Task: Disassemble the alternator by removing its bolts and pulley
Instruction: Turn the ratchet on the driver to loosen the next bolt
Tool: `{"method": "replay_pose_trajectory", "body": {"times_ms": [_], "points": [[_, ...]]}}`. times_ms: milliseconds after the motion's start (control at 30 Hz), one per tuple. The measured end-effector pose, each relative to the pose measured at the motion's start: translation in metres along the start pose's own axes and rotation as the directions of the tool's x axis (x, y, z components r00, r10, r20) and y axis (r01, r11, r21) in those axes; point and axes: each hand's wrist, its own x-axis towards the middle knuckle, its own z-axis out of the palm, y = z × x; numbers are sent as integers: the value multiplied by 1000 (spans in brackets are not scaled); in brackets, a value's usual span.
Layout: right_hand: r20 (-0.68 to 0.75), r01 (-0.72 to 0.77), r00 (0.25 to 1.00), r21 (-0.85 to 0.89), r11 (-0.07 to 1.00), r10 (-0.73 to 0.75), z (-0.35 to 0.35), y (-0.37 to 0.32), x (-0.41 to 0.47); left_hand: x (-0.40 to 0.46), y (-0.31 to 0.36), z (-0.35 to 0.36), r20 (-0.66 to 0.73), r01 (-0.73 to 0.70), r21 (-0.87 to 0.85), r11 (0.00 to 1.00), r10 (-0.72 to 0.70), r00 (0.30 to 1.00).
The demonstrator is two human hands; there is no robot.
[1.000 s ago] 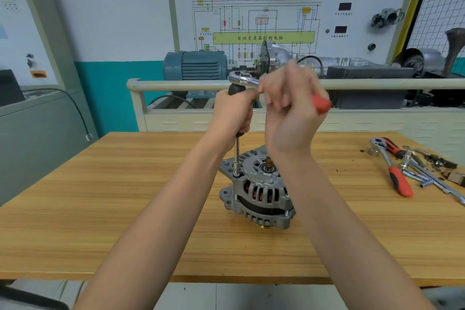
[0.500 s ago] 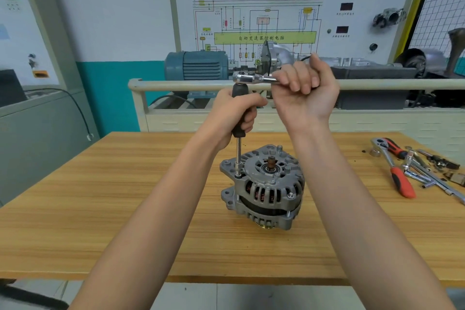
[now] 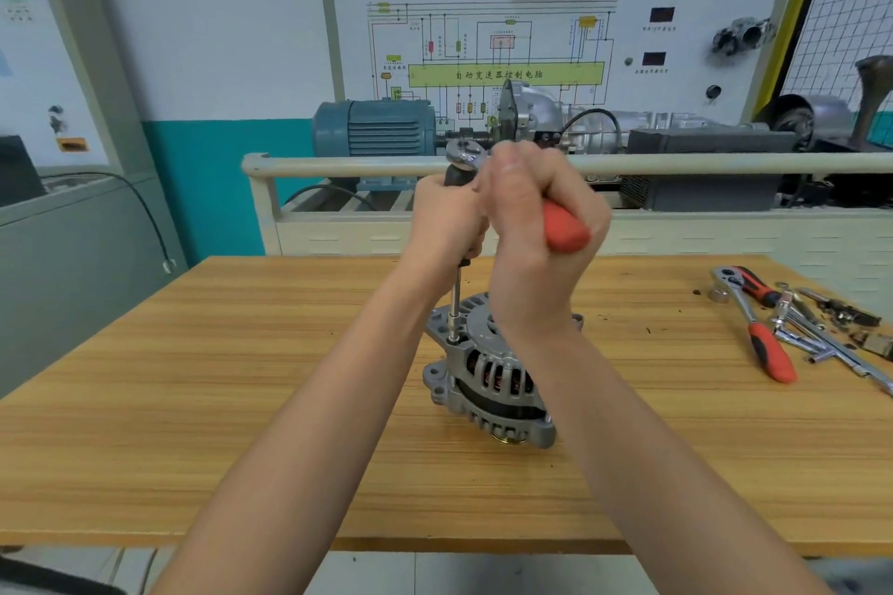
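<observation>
A silver alternator (image 3: 488, 377) stands on the wooden table (image 3: 241, 377), pulley side down. A thin extension bar with a socket (image 3: 455, 304) stands upright on a bolt at the alternator's left top edge. My left hand (image 3: 447, 227) grips the bar's black handle high above the housing. A ratchet sits on top of that handle, its chrome head (image 3: 464, 155) showing above my fingers. My right hand (image 3: 536, 232) grips the ratchet's red handle (image 3: 563, 230), which points toward me and to the right. My right wrist hides the alternator's centre.
At the table's right edge lie a second red-handled ratchet (image 3: 761, 333), a loose socket (image 3: 720, 294), chrome bars (image 3: 821, 348) and small parts. Behind the table runs a cream rail (image 3: 338, 167) with a blue motor (image 3: 374, 128) and a training board on the wall.
My right hand has swung the ratchet handle from pointing away to the right back toward me, so it covers the alternator's centre again. My left hand and the bar stay in place.
</observation>
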Motion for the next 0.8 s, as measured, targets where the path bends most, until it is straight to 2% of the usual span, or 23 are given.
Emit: {"method": "replay_pose_trajectory", "body": {"times_ms": [33, 100, 200, 333, 400, 467, 533, 633, 733, 800], "points": [[23, 28, 999, -42, 999, -27, 3, -1, -2, -1, 0, 1, 10, -18, 10, 1000, 18, 1000], [2, -26, 1000, 0, 1000, 26, 1, -2, 3, -1, 0, -1, -5, 6, 5, 1000, -6, 1000], [-42, -215, 971, 278, 936, 235, -11, -1, 21, -1, -2, -8, 82, 39, -61, 997, -34, 996], [34, -438, 842, 626, 645, 539, -36, 6, 44, 1, -2, -16, 250, 58, -49, 997, -44, 967], [38, -460, 761, 736, 497, 648, -45, 11, 52, 1, 1, -17, 310, 50, -20, 999, -41, 950], [19, -434, 710, 799, 416, 704, -49, 15, 56, 0, 2, -13, 311, 43, -23, 999, -33, 950], [-10, -420, 711, 795, 437, 703, -49, 16, 55, 0, 1, -9, 273, 52, -38, 998, -39, 961], [-31, -422, 801, 679, 601, 597, -41, 12, 45, 1, -2, -6, 170, 67, -51, 996, -57, 984], [-51, -335, 915, 457, 824, 400, -24, 5, 30, 0, -1, -2, 64, 52, -27, 998, -50, 997], [-68, -193, 975, 216, 957, 212, -14, 1, 18, -1, 0, 1, -4, 33, -7, 999, -33, 999]]}}
